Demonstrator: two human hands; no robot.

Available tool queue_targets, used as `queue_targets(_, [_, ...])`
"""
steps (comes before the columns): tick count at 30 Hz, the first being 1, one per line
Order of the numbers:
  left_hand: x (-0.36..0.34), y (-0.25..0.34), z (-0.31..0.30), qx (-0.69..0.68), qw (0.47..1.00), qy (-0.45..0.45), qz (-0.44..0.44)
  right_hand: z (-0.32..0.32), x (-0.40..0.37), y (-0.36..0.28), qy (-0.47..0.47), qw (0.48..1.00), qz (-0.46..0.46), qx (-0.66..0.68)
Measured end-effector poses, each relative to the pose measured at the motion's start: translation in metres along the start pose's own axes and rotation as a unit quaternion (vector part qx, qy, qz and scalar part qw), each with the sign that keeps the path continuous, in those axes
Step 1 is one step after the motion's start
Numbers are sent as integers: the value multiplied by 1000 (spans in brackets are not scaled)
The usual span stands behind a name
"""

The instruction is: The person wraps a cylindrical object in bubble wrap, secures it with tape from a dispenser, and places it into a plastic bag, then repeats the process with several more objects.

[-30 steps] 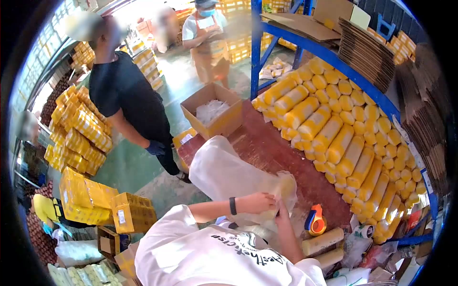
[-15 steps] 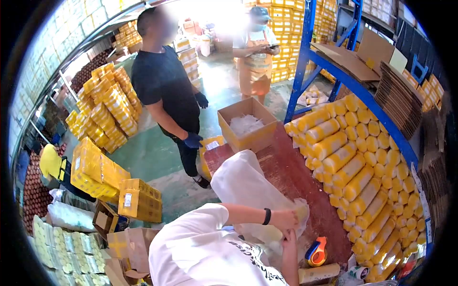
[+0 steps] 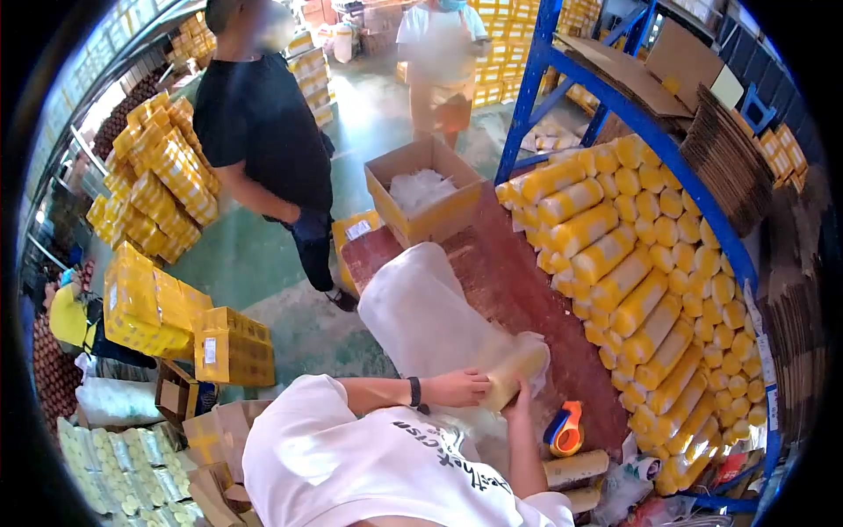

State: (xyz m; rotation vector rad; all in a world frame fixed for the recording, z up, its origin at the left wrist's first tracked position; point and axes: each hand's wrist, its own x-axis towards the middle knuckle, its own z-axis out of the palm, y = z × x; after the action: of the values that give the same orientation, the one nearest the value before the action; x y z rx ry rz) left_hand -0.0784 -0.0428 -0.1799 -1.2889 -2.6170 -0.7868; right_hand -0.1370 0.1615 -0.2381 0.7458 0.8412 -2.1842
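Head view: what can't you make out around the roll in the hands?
Roll: head view; partly veiled by the cloudy bag, label too small.
Right hand: head view; fingers hidden behind the roll, grip unclear.
Box: head view; white contents too blurred to name.
Clutter, bottom right: head view; cut off by the lens edge.

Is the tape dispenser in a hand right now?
No: the tape dispenser lies on the table, while the left hand and right hand hold a bagged roll.
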Motion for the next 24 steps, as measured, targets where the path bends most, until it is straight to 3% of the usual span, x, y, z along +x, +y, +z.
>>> queue_targets(4, [-64, -27, 53, 102, 994, -10, -38, -16, -2, -29, -88, 979, -6, 184])
queue_targets(7, [-88, -32, 50, 136, 983, -51, -116, -24, -27, -62, -85, 861, 192, 462])
queue_targets(8, [-86, -33, 47, 131, 978, -74, -148, 0, -68, -59, -138, 871, 179, 436])
queue_targets(10, [-73, -36, 49, 144, 973, -26, -179, 2, -103, -53, -281, 931, 50, 228])
queue_targets(11, [-64, -36, 47, 139, 970, -8, -200, -21, -107, -44, -133, 968, -149, 150])
queue_targets(14, [-40, -24, 18, 105, 965, 16, -239, -64, -160, -28, 167, 940, -296, -15])
queue_targets(18, [-38, -20, 21, 126, 966, 23, -226, -74, -231, -28, 354, 847, -380, -115])
queue_targets(20, [-48, -33, 47, 84, 983, 34, -159, -98, -249, -22, 446, 793, -389, -146])
queue_targets(22, [-51, -39, 56, 34, 995, 6, -97, -190, -249, -12, 527, 745, -379, -156])
queue_targets(23, [-51, -40, 55, 4, 997, -29, -70, -270, -241, -1, 652, 631, -332, -258])
queue_targets(24, [-47, -41, 54, -25, 997, -65, -42, -285, -234, 11, 639, 642, -378, -193])
